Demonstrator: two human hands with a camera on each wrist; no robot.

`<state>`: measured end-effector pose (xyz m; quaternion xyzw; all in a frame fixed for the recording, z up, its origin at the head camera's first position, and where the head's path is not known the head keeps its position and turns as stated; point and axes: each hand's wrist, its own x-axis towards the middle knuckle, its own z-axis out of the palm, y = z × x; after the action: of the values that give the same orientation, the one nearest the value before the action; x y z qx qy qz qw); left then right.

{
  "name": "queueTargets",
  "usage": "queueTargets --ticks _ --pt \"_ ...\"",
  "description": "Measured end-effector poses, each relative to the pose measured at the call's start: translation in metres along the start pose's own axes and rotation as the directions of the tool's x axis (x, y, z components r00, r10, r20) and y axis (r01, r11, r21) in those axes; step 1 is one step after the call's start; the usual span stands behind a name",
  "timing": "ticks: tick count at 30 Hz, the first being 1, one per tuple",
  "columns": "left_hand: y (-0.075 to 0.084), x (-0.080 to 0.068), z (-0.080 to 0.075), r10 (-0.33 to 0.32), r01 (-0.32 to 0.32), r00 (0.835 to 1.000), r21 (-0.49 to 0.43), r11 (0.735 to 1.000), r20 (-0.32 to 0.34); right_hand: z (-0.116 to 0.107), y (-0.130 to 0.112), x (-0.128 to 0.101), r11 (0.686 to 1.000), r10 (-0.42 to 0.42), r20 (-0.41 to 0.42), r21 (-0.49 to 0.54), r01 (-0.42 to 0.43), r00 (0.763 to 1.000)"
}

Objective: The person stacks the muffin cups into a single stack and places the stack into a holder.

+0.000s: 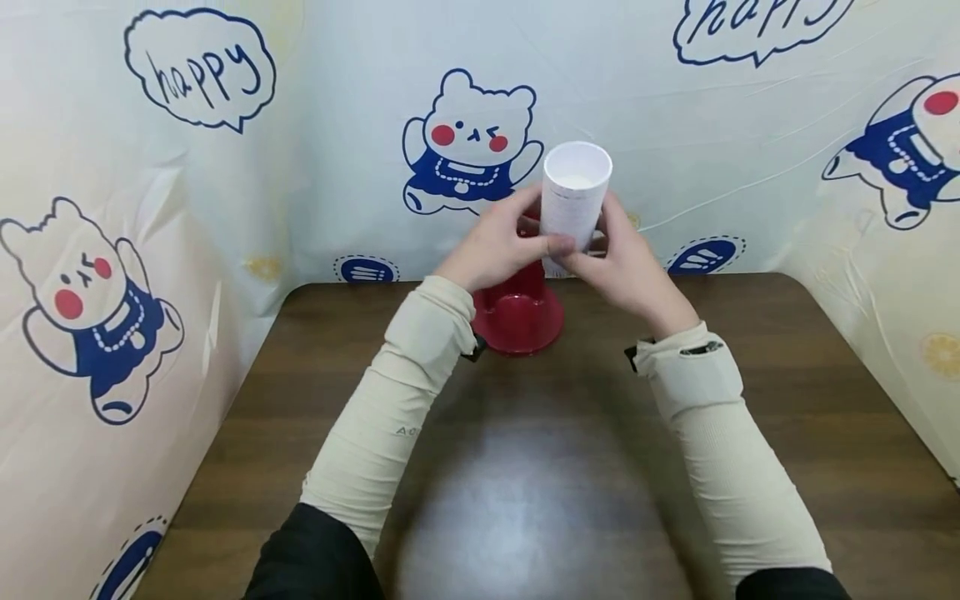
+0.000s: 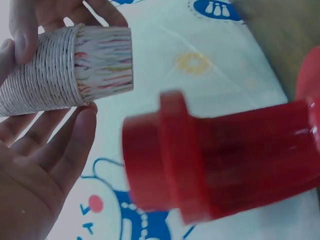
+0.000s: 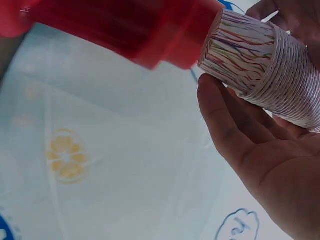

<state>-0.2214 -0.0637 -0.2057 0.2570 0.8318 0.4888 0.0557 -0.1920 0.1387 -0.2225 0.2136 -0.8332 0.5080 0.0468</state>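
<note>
A nested stack of white paper cups [image 1: 574,196], patterned with coloured streaks on the lowest cup's outside [image 2: 105,65], is raised above the table's far side, mouth up. My left hand [image 1: 498,242] holds it from the left, thumb across the near side. From the right, my right hand [image 1: 626,271] grips the same stack, its thumb meeting the left one. Just behind and below the hands stands a glossy red plastic stand [image 1: 519,321] with a round flared base, partly hidden by them. Its upright column [image 2: 250,155] has a collar near the top, close to the stack's bottom.
The brown wood-grain table [image 1: 540,483] runs back to a pale cloth backdrop [image 1: 345,167] with printed bears and lettering. This cloth also lines both sides. Dark bands [image 1: 474,348] show at the wrists.
</note>
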Motion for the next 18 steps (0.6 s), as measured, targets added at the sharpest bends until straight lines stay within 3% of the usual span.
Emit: queueTargets --ticks 10,18 --pt "0.004 0.025 -0.047 -0.007 0.009 0.998 0.037 0.999 -0.063 0.001 -0.026 0.058 0.998 0.039 -0.01 -0.051 -0.04 0.999" --pt "-0.022 0.033 -0.055 -0.106 0.112 0.992 0.085 0.99 -0.072 0.015 -0.009 0.088 0.991 0.111 0.063 -0.085 -0.105 0.992"
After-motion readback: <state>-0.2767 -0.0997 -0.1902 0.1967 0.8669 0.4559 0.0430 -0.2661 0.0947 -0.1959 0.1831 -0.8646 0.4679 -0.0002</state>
